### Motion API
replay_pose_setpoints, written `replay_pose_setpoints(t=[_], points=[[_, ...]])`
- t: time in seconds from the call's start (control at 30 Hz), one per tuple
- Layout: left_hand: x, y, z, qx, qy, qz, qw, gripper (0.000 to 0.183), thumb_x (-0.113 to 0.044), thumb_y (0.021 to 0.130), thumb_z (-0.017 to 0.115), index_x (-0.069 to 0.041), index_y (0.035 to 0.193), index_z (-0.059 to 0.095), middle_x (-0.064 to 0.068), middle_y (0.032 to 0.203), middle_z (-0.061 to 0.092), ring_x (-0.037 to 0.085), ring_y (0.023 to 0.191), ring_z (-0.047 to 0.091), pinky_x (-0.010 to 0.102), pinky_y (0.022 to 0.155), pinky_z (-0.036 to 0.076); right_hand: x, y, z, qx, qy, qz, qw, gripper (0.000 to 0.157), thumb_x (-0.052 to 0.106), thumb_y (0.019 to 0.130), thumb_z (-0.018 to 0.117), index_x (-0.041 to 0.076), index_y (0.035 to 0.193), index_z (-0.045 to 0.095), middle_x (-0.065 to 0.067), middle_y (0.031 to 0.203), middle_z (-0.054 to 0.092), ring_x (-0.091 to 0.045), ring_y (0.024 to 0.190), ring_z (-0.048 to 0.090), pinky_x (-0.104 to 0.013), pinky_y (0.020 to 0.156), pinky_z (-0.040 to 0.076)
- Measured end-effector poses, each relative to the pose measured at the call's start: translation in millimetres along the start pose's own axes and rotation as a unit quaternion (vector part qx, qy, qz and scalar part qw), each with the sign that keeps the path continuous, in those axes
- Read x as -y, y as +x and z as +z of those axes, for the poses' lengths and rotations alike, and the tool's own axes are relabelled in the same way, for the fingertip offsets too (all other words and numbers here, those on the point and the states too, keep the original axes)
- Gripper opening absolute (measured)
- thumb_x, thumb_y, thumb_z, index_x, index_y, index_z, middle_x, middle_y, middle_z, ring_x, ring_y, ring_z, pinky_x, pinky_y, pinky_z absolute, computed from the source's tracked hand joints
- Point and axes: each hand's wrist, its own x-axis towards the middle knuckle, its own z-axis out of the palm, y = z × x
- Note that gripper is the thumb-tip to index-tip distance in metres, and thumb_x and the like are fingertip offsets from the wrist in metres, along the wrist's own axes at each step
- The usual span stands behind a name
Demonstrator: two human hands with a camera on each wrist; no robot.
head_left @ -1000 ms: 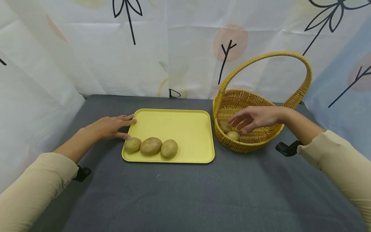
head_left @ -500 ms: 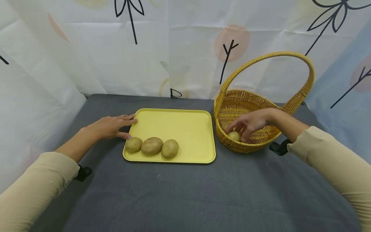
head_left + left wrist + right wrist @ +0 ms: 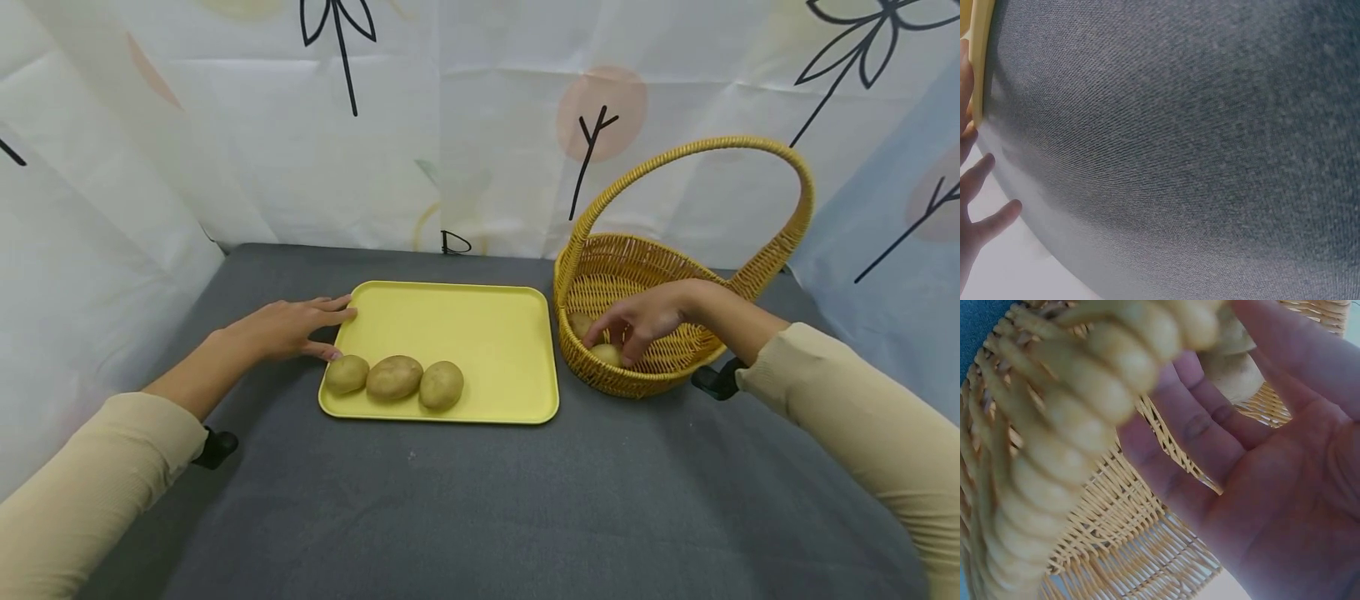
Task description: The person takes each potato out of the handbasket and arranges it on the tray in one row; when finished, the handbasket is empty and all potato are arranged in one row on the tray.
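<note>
My left hand (image 3: pixel 288 327) lies at the left edge of the yellow tray (image 3: pixel 487 333), fingers stretched out over the rim, thumb tip right by the nearest potato (image 3: pixel 347 374). In the left wrist view, spread fingers show beside the tray's rim (image 3: pixel 980 62). A larger potato (image 3: pixel 393 377) and a rounder potato (image 3: pixel 442 385) complete the row along the tray's front. My right hand (image 3: pixel 648 317) reaches down into the wicker basket (image 3: pixel 611 385), thumb and fingertips gripping a pale potato (image 3: pixel 606 353) from two sides. Behind it another potato (image 3: pixel 579 324) rests against the basket's left wall, partly hidden by the fingers.
The basket's tall handle (image 3: pixel 697 148) arches above and behind my right hand. Grey cloth (image 3: pixel 450 508) covers the table. Patterned white curtains (image 3: pixel 495 125) stand close behind and at the sides.
My right hand has moved lower in the basket, leftward and toward me, and its thumb and fingers have closed around the pale potato. The left hand keeps its place on the tray.
</note>
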Motion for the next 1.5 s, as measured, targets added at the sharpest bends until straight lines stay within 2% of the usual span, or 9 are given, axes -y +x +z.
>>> replay_pose_setpoints(t=[0.23,0.33,0.57,0.67,0.8,0.97,1.13,1.3,1.5], points=[[-1.1,-0.5,0.0,0.0,-0.001,0.0,1.0,0.078,-0.046,0.091,0.067,-0.007,0.153,0.04,0.021,0.16,0.027,0.048,0.134,0.042,0.063,0.092,0.043,2,2,0.5,0.001,0.026,0.008,1.0,0.047,0.009,0.095,0.068,0.006,0.139,0.052,-0.01,0.121,0.06,-0.022,0.109,0.058,-0.038,0.088,0.05],[-0.8,-0.4,0.2,0.001,-0.002,-0.001,1.0,0.078,-0.048,0.091,0.066,-0.007,0.153,0.04,0.021,0.16,0.027,0.048,0.134,0.042,0.063,0.092,0.042,0,3,1.2,0.005,0.033,-0.006,0.999,0.044,0.007,0.094,0.069,0.005,0.135,0.052,-0.011,0.123,0.059,-0.023,0.113,0.057,-0.036,0.088,0.051],[-1.1,-0.3,0.6,0.002,-0.003,-0.003,1.0,0.079,-0.049,0.091,0.066,-0.007,0.153,0.04,0.02,0.16,0.027,0.048,0.134,0.042,0.063,0.093,0.042,-5,5,3.1,-0.002,0.001,-0.039,0.999,0.044,0.008,0.093,0.07,0.003,0.134,0.053,-0.008,0.11,0.061,-0.022,0.105,0.061,-0.033,0.084,0.051],[-1.2,-0.1,1.0,0.001,-0.002,-0.002,1.0,0.078,-0.048,0.091,0.066,-0.007,0.153,0.041,0.02,0.16,0.027,0.048,0.134,0.043,0.063,0.092,0.042,-4,0,3.7,-0.018,-0.006,-0.045,0.999,0.045,0.01,0.093,0.07,0.004,0.135,0.054,-0.008,0.113,0.061,-0.023,0.107,0.061,-0.034,0.085,0.051],[-1.3,0.0,1.3,0.001,-0.004,-0.002,1.0,0.078,-0.048,0.091,0.066,-0.007,0.153,0.041,0.02,0.16,0.027,0.048,0.133,0.043,0.063,0.091,0.043,0,-13,4.8,-0.054,0.013,-0.049,0.997,0.048,0.013,0.095,0.07,0.005,0.139,0.053,-0.01,0.125,0.059,-0.025,0.113,0.06,-0.035,0.089,0.051],[-0.9,0.2,0.9,0.003,-0.002,-0.006,1.0,0.079,-0.051,0.091,0.065,-0.008,0.153,0.04,0.02,0.16,0.027,0.048,0.134,0.042,0.064,0.092,0.042,8,-30,5.5,-0.099,0.054,-0.074,0.991,0.051,0.014,0.096,0.069,0.002,0.141,0.05,-0.012,0.119,0.062,-0.027,0.107,0.063,-0.035,0.089,0.052],[-1.0,0.3,0.1,0.005,0.004,-0.006,1.0,0.08,-0.051,0.091,0.065,-0.007,0.153,0.04,0.02,0.16,0.027,0.048,0.134,0.042,0.064,0.094,0.04,12,-37,6.7,-0.127,0.07,-0.132,0.981,0.047,0.01,0.097,0.067,0.0,0.139,0.05,-0.014,0.115,0.063,-0.03,0.106,0.065,-0.037,0.087,0.054],[-0.6,0.6,0.2,0.001,0.004,-0.004,1.0,0.079,-0.05,0.091,0.066,-0.008,0.153,0.041,0.02,0.16,0.027,0.048,0.133,0.043,0.064,0.092,0.042,22,-33,9.6,-0.136,0.091,-0.177,0.97,0.047,0.007,0.097,0.066,-0.002,0.139,0.049,-0.017,0.117,0.062,-0.034,0.104,0.064,-0.04,0.086,0.054],[-0.1,1.5,0.6,0.003,0.004,-0.005,1.0,0.08,-0.049,0.091,0.066,-0.008,0.153,0.04,0.02,0.16,0.027,0.048,0.133,0.043,0.062,0.09,0.043,37,-18,19.1,-0.159,0.087,-0.202,0.962,0.049,0.009,0.096,0.068,-0.002,0.14,0.049,-0.014,0.118,0.061,-0.028,0.107,0.064,-0.036,0.087,0.054]])
